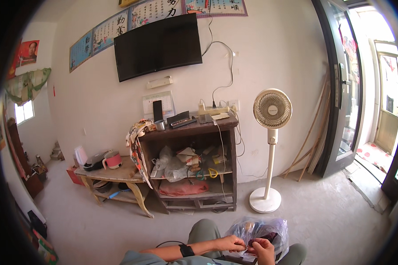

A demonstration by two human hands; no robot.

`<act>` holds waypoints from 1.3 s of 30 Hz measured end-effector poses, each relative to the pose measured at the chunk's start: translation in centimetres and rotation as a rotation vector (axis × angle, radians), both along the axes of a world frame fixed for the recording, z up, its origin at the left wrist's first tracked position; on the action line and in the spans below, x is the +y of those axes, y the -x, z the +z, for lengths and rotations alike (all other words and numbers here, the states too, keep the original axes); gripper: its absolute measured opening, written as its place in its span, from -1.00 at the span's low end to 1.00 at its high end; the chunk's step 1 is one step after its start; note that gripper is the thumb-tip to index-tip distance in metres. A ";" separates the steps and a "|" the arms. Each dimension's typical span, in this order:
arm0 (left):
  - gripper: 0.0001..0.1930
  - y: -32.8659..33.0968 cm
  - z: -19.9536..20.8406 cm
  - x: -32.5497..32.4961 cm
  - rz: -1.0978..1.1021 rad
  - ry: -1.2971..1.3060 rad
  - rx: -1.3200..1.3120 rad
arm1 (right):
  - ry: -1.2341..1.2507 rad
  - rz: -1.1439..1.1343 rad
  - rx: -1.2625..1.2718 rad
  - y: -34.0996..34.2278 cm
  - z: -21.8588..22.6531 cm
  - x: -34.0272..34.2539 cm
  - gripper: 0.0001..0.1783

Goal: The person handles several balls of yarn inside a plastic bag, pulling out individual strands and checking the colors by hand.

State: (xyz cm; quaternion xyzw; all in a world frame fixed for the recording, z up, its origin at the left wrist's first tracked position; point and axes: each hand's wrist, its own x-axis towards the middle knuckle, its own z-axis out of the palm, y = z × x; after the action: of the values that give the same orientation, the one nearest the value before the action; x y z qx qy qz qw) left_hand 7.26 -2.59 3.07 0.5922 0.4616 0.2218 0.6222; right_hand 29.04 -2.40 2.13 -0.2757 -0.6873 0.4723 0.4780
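Observation:
Both hands meet low in the view, over my lap. My left hand (231, 243), with a black band on its wrist, is closed in a pinch; what lies between its fingertips is too small to make out. Close beside it, my right hand (263, 250) has its fingers closed on a small dark purple piece (253, 242), whose kind I cannot tell. Just beyond the hands sits a clear plastic bag (279, 226) with dark and tan contents, partly hidden by my fingers.
A white standing fan (269, 168) rises ahead. Left of it stands a dark wooden cabinet (234, 172) with bags on its shelves, and a low wooden table (128, 173) holding a pink pot (113, 160). Poles (311, 145) lean near the open door (340, 101) at right.

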 end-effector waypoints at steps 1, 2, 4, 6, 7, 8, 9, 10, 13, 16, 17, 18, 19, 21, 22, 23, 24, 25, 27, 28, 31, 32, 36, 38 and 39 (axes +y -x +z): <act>-0.77 -0.2 0.1 -0.1 -0.060 -0.032 0.048 | 0.230 -0.016 0.131 0.4 -0.8 0.1 -0.77; -0.77 -0.3 0.2 -0.2 -0.116 -0.061 0.094 | 0.462 -0.029 0.261 0.8 -1.3 0.1 -0.79; -0.78 -0.2 0.9 -0.5 -0.117 -0.068 0.040 | 0.307 -0.110 0.141 0.9 -1.9 0.2 -0.84; -0.79 0.1 1.3 -0.8 -0.107 -0.064 -0.024 | 0.114 -0.064 -0.109 0.3 -0.3 -0.4 -0.87; -0.79 0.3 1.5 -0.6 -0.083 -0.097 -0.063 | 0.173 -0.003 -0.115 0.2 -0.1 -0.5 -0.86; -0.80 0.6 1.4 -0.6 -0.061 -0.130 -0.101 | 0.181 -0.004 -0.120 0.0 0.6 -0.8 -0.86; -0.80 0.8 1.2 -0.6 -0.063 -0.124 -0.106 | 0.369 0.137 -0.035 -0.2 1.7 -0.9 -0.84; -0.79 1.0 0.9 -0.6 -0.041 -0.117 -0.130 | 0.556 0.276 0.054 -0.3 2.9 -1.2 -0.82; -0.73 1.9 -0.7 0.1 -0.013 -0.054 -0.251 | 0.839 0.306 0.176 0.3 3.3 -1.4 -0.76; -0.71 2.5 -2.0 0.8 -0.009 -0.046 -0.242 | 0.887 0.378 0.325 1.3 1.9 -0.9 -0.66; -0.69 2.7 -2.1 0.8 0.021 -0.060 -0.229 | 0.914 0.332 0.357 1.7 2.2 -1.0 -0.64; -0.69 3.0 -2.3 0.8 0.018 -0.062 -0.234 | 0.938 0.285 0.389 2.1 2.5 -1.1 -0.61; -0.69 3.4 -2.4 0.8 0.015 -0.066 -0.212 | 0.997 0.343 0.467 2.4 2.5 -1.1 -0.58; -0.69 4.1 -3.1 0.5 0.018 -0.074 -0.198 | 1.018 0.338 0.435 2.8 3.2 -1.5 -0.58; -0.69 4.5 -3.6 0.5 0.002 -0.099 -0.169 | 1.040 0.334 0.410 3.1 3.5 -1.6 -0.57; -0.70 4.7 -3.9 0.6 -0.019 -0.128 -0.143 | 1.044 0.327 0.362 3.1 2.9 -1.4 -0.58; -0.70 5.0 -4.0 0.5 -0.021 -0.137 -0.151 | 1.035 0.322 0.353 3.1 2.6 -1.4 -0.58; -0.70 5.2 -3.9 0.4 -0.033 -0.148 -0.125 | 1.025 0.270 0.342 3.1 2.3 -1.4 -0.60; -0.71 5.5 -4.3 0.1 -0.062 -0.169 -0.103 | 0.295 0.129 -0.139 3.6 2.2 -1.9 -0.63; -0.71 5.4 -4.3 0.2 -0.064 -0.176 -0.106 | 0.930 0.127 0.305 3.6 2.6 -1.7 -0.64; -0.72 4.9 -3.4 -0.6 -0.146 -0.150 -0.109 | 0.933 0.003 0.337 4.4 3.3 -2.4 -0.65; -0.72 4.7 -2.5 -1.1 -0.151 -0.156 -0.117 | 0.697 -0.013 0.231 4.4 2.4 -2.2 -0.69; -0.74 3.9 -0.6 -2.3 -0.146 -0.195 -0.173 | 0.018 -0.129 -0.338 3.1 3.1 -3.3 -0.82; -0.75 3.2 -0.7 -2.4 -0.124 -0.176 -0.182 | 0.249 -0.083 -0.273 2.4 2.6 -3.5 -0.87; -0.77 2.9 -1.2 -1.9 -0.096 -0.207 -0.207 | 0.445 0.092 -0.183 1.8 3.1 -3.4 -0.81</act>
State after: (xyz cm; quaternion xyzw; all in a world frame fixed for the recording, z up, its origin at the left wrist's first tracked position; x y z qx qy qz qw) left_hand 4.37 -4.50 1.82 0.6486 0.3408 0.2979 0.6120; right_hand 27.24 -5.84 5.20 -0.3844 -0.6187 0.6062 0.3193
